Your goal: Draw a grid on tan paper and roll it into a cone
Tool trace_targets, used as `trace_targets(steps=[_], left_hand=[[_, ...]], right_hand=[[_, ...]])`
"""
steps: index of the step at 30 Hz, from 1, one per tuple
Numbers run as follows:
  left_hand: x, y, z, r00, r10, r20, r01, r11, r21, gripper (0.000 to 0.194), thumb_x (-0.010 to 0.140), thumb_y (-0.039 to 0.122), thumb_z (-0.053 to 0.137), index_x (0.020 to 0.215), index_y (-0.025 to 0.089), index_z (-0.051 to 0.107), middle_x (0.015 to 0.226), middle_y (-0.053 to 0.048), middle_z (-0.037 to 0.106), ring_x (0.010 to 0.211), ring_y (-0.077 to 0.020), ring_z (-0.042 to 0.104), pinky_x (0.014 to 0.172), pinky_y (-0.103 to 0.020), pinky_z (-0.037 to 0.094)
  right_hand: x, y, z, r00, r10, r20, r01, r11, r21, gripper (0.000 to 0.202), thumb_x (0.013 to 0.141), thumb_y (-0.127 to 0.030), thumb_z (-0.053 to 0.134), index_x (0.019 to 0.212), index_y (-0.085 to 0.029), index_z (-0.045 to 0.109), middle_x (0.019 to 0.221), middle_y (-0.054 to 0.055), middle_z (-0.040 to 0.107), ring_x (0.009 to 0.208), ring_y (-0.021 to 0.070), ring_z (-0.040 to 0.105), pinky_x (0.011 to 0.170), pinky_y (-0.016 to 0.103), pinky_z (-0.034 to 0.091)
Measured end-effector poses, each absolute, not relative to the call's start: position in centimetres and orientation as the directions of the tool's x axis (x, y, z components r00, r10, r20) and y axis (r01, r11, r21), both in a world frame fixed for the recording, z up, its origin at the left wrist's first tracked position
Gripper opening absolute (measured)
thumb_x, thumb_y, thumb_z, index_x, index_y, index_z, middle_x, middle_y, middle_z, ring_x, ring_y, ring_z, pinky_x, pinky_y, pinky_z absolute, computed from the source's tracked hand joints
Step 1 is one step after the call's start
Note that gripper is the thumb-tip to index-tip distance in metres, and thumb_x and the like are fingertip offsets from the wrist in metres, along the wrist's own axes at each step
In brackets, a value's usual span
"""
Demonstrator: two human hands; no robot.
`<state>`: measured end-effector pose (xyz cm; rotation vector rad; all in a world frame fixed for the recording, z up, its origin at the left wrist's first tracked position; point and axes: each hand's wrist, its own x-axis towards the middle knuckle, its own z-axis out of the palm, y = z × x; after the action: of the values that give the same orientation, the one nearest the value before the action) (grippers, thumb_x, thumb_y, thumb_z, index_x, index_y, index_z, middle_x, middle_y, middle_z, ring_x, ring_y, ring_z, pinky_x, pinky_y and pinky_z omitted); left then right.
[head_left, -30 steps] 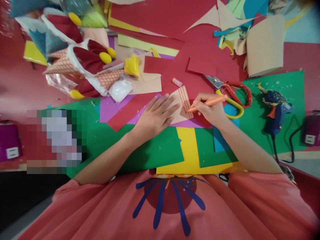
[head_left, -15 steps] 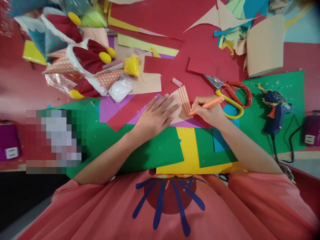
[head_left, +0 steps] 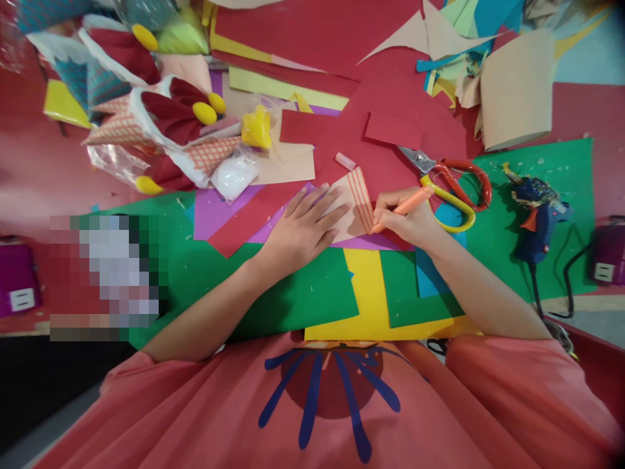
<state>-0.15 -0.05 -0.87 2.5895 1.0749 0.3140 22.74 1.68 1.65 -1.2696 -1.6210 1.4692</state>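
Under my spread left hand lies a beige piece of paper, pressed flat by the fingers. Orange stripes run along its right end. My right hand is closed around an orange marker, whose tip is at the paper's lower right edge. A small pale pink cap rests just above the paper. Scissors with one red and one yellow handle lie beyond my right hand. Purple and red sheets are beneath the paper.
A blue glue gun with a cord lies at right on green foam. At left are patterned cones with yellow ovals. A beige cylinder stands at upper right. Red sheets and scraps cover the back.
The marker tip has moved slightly down to the paper's lower right edge, and my right hand has shifted a little with it. My left hand stays put.
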Motion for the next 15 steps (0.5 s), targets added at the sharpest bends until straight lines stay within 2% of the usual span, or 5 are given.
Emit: trace_targets(steps=[4,8,10,12,15], left_hand=[[-0.1,0.0,-0.7,0.689,0.720,0.080,0.651,-0.663,0.370,0.046,0.099,0.030,0.041,0.145,0.027,0.040,0.152,-0.008,0.042,0.143,-0.0281,0.035,0.117,-0.053,0.030],[-0.1,-0.1,-0.5,0.713,0.697,0.078,0.624,-0.681,0.384,0.044,0.099,0.031,0.042,0.142,0.026,0.044,0.151,-0.007,0.042,0.143,-0.0282,0.035,0.117,-0.055,0.028],[0.0,-0.4,-0.4,0.743,0.663,0.092,0.587,-0.712,0.386,0.042,0.099,0.030,0.043,0.139,0.023,0.048,0.150,-0.009,0.044,0.143,-0.0289,0.034,0.116,-0.054,0.031],[0.2,-0.7,-0.4,0.769,0.628,0.115,0.553,-0.745,0.373,0.040,0.098,0.029,0.044,0.137,0.020,0.050,0.149,-0.011,0.045,0.143,-0.0303,0.035,0.114,-0.053,0.034],[0.4,-1.1,-0.3,0.788,0.599,0.139,0.525,-0.773,0.355,0.039,0.098,0.028,0.046,0.135,0.019,0.052,0.147,-0.012,0.048,0.140,-0.0313,0.039,0.113,-0.055,0.036]], right_hand=[[23.1,1.8,1.2,-0.248,0.962,-0.113,0.165,-0.073,-0.984,0.020,0.071,-0.025,0.057,0.052,-0.019,0.054,0.049,-0.003,0.058,0.043,0.0073,0.046,0.043,0.022,0.033],[23.3,1.8,0.6,-0.152,0.986,-0.068,0.088,-0.055,-0.995,0.035,0.083,-0.050,0.058,0.066,-0.020,0.062,0.055,-0.002,0.059,0.042,0.0080,0.047,0.041,0.024,0.035],[23.3,1.8,0.4,-0.123,0.991,-0.061,0.081,-0.051,-0.995,0.043,0.084,-0.061,0.055,0.073,-0.021,0.065,0.059,-0.001,0.061,0.043,0.0084,0.050,0.042,0.024,0.038],[23.2,1.7,0.4,-0.114,0.991,-0.065,0.111,-0.052,-0.992,0.044,0.083,-0.063,0.056,0.075,-0.021,0.066,0.059,-0.001,0.062,0.045,0.0081,0.052,0.043,0.023,0.040],[23.1,1.5,0.6,-0.123,0.991,-0.050,0.156,-0.030,-0.987,0.037,0.084,-0.055,0.061,0.075,-0.020,0.065,0.057,-0.003,0.060,0.048,0.0075,0.053,0.045,0.022,0.041]])
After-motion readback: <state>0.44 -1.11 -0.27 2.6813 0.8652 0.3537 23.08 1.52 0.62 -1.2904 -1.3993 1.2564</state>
